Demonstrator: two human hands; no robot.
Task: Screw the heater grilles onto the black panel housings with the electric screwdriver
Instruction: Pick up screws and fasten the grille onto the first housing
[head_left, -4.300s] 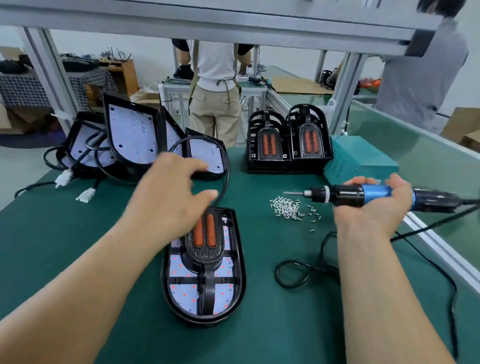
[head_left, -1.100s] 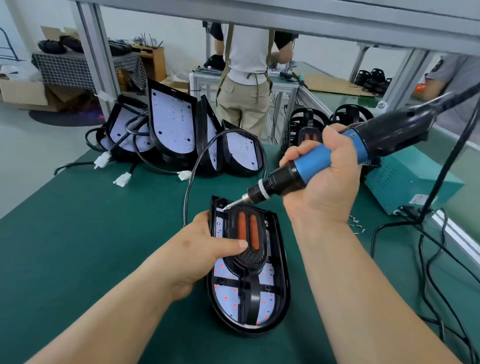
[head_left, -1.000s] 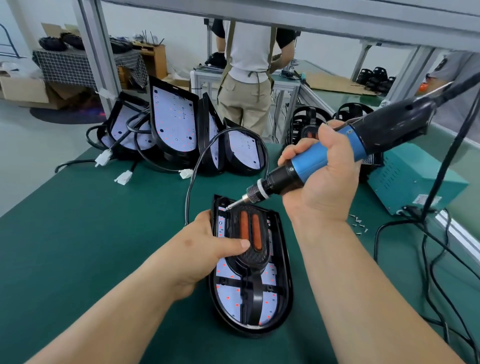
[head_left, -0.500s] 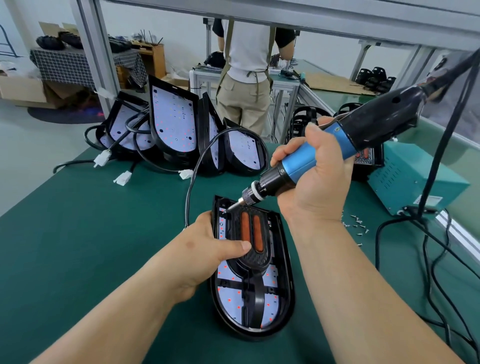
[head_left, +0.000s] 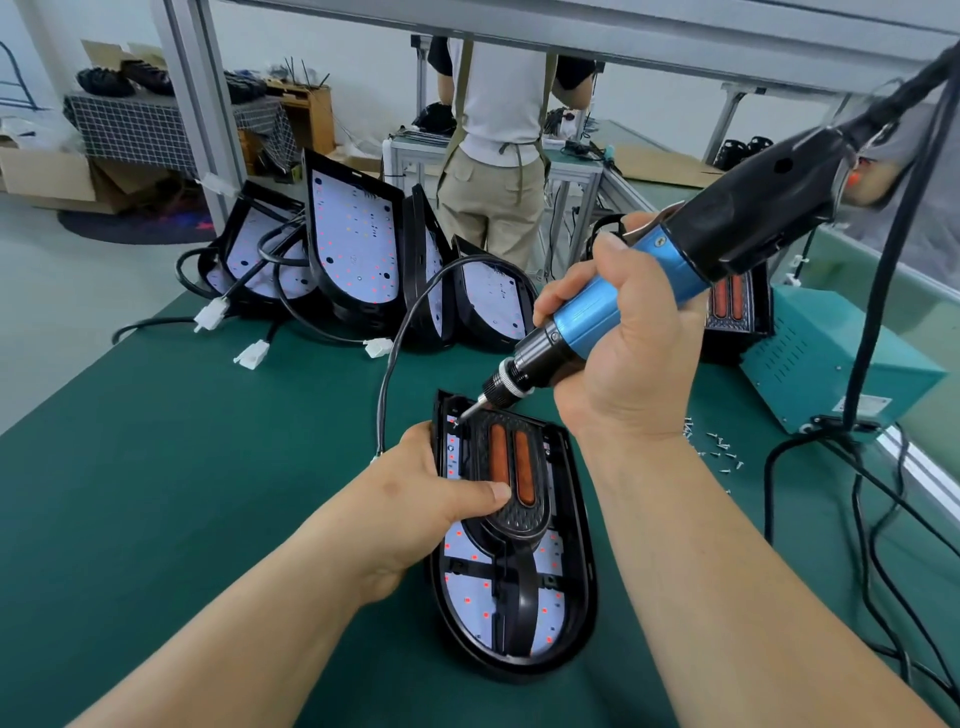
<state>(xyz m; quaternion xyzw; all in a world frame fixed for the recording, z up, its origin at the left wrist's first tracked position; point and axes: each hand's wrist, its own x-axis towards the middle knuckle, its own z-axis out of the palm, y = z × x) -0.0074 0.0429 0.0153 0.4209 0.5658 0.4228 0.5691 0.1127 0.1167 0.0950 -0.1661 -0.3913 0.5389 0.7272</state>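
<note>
1. Two grips: fingers (head_left: 483, 491) of left hand (head_left: 410, 499) clamping black panel housing (head_left: 584, 571) at its left edge, thumb pressing heater grille (head_left: 519, 519); right hand (head_left: 623, 353) wrapped round electric screwdriver (head_left: 727, 244).
2. Apparently driving a screw at grille's top-left corner; housing flat on table (head_left: 208, 493).
3. Next, probably: lift bit, fetch one of the loose screws (head_left: 722, 452), move to another corner.

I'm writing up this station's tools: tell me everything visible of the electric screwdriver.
The electric screwdriver is a straight, pen-style tool: black plastic-looking rear body, shiny blue middle sleeve, black nose with a silver collar, thin metal bit. A thick black cable leaves its rear end, running up and right. The right hand grips it round the blue sleeve, tilted, nose down and left. Its bit tip meets the far left corner of the panel housing lying flat on the green mat.
</note>
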